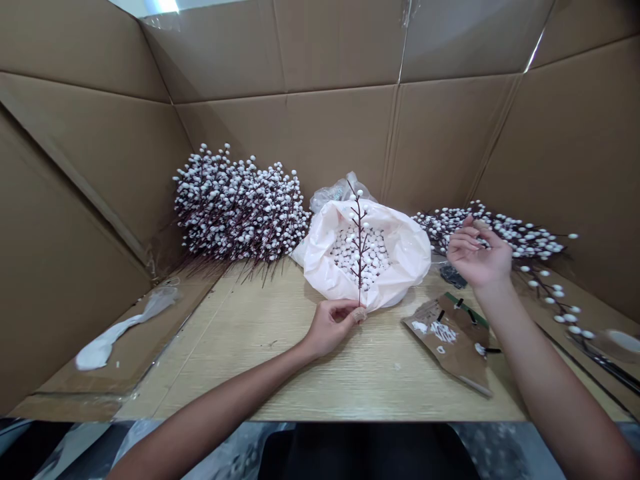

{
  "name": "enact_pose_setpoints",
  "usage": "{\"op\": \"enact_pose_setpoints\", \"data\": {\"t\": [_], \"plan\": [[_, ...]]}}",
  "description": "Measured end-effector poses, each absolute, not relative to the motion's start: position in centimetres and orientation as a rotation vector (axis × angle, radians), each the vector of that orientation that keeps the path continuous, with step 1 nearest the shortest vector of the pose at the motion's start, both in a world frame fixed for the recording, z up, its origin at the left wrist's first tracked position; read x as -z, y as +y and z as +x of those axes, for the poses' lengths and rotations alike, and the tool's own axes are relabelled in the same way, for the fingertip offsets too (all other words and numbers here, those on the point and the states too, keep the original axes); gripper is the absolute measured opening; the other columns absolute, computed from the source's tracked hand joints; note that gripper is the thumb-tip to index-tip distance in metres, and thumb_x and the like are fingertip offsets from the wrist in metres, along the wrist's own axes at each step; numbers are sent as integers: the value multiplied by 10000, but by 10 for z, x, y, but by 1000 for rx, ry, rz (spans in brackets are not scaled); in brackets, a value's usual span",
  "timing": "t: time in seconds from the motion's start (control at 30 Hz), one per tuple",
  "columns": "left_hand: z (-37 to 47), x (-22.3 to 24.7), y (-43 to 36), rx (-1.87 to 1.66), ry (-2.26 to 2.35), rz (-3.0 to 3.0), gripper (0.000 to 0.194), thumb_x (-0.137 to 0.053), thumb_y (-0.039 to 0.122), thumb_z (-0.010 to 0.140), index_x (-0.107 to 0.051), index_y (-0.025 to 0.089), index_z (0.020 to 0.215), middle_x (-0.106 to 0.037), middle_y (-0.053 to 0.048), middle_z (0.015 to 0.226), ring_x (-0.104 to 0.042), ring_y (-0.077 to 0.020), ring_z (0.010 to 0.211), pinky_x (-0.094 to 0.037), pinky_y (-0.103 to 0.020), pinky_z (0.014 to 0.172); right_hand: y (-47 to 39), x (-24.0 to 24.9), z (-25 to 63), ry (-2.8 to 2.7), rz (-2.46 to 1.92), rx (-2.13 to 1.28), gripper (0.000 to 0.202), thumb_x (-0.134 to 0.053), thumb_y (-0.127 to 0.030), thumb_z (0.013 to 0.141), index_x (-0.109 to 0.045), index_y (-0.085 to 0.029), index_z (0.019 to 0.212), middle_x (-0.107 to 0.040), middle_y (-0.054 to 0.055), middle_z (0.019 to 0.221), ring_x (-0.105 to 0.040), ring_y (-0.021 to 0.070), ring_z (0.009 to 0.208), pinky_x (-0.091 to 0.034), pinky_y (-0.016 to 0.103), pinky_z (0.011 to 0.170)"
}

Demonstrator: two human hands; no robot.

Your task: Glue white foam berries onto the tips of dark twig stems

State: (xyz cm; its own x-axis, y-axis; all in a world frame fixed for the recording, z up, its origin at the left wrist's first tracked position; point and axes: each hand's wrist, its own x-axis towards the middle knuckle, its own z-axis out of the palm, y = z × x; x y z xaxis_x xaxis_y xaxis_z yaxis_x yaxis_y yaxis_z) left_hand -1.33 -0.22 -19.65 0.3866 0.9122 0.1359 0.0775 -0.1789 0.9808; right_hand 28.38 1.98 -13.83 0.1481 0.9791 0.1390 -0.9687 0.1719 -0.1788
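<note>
While a thin, dark-brown, branched stem (359,257) is pinched by the left hand (330,327) before a pale-pink plastic bag (323,275) of round white berries (344,252), only its upper part appears fitted; the right hand (481,259)'s curled grip cannot be determined.

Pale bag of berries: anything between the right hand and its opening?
Nothing visible. The right hand is raised right of the pale bag, whose opening is uncovered on that side. The dark branch in the left hand crosses the white berries in view, near the middle.

Brown cardboard walls (330,133) around pale wood-grain tabletop (380,387).
</note>
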Motion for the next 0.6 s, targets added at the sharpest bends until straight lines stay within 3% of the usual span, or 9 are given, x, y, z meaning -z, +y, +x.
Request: {"op": "enact_pose_setpoints", "data": {"t": [0.27,0.6], "plan": [[-13,196,-1,-976,898,1564,332,-705,360,715,-739,66,865,-730,-102,738,-630,-153,626,-491,-247,608,21,142,276,-254,-62,-1419,254,-403,-28,742,-498,-158,938,-464,-20,574,-445,81,439,-430,173,384],[-13,196,-3,-973,897,1551,309,-707,336,712,-738,67,862,-729,-99,731,-629,-151,624,-487,-244,611,21,139,270,-259,-112,-1472,218,-388,-35,823,-506,-159,959,-465,-38,551,-434,63,419,-415,137,361]]}}
